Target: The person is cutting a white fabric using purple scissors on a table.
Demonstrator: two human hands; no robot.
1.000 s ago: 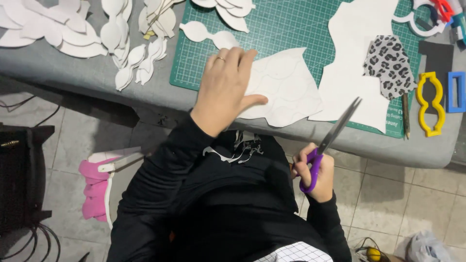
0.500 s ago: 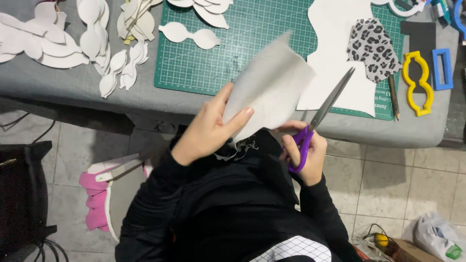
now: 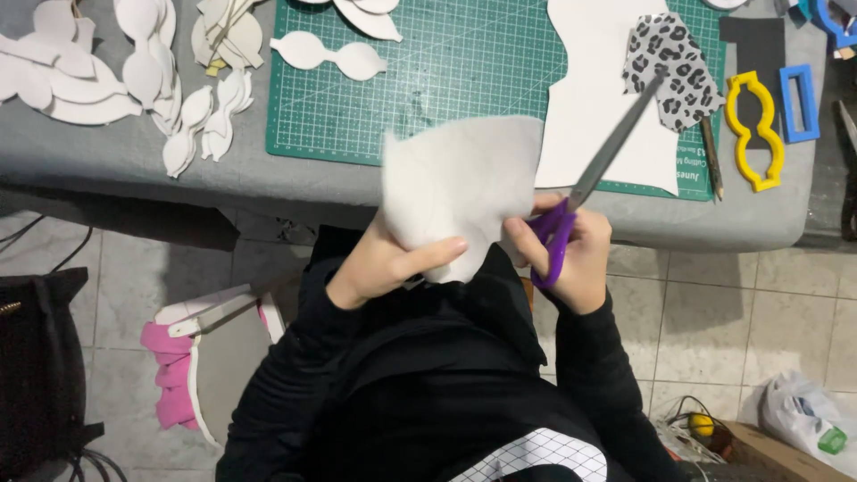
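A white, curved-edged foam sheet (image 3: 460,192) is pinched by the left hand (image 3: 384,268) below the green cutting mat (image 3: 428,71), purple-handled scissors (image 3: 580,192) gripped in the right hand (image 3: 571,259), apparently just before cutting, so blade alignment seems needed.

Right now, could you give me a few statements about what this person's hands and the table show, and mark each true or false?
1. The left hand holds a white sheet. True.
2. The right hand holds scissors with red handles. False: the handles are purple.
3. A green cutting mat lies on the grey table. True.
4. The white sheet lies flat on the mat. False: it is lifted off the table, in the left hand's grip.
5. A yellow template lies right of the mat. True.
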